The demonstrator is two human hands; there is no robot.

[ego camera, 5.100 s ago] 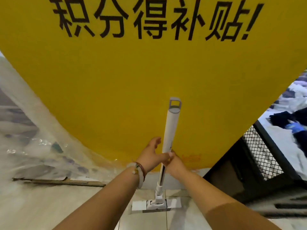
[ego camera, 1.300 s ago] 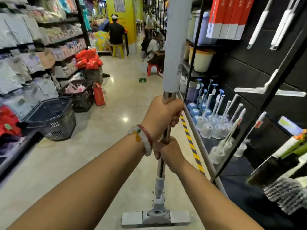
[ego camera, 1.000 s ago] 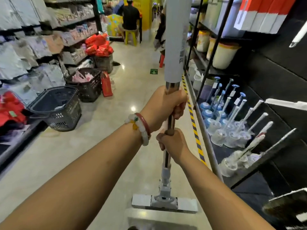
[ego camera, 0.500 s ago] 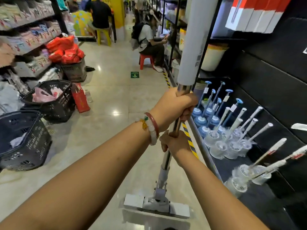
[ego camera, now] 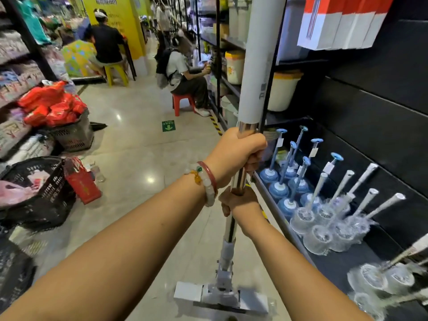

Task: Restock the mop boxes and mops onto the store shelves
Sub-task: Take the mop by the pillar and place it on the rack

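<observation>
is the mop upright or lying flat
Upright. The mop stands near vertical, flat head down by the floor, left hand gripping the metal pole above the right hand.

You are standing in a shop aisle, a household-goods store. On your right, black shelving [ego camera: 382, 126] is carrying rows of toilet brushes [ego camera: 324, 230] and blue plungers [ego camera: 281, 181], some with price tags hanging from their handles, and red-and-white boxes [ego camera: 342, 22] are lining the top shelf. On your left, racks of packaged goods [ego camera: 14, 72] are facing shopping baskets [ego camera: 39, 193] sitting on the glossy tiled floor [ego camera: 139, 158]. Further down, people are sitting on small stools [ego camera: 183, 103] beside the shelves.
</observation>
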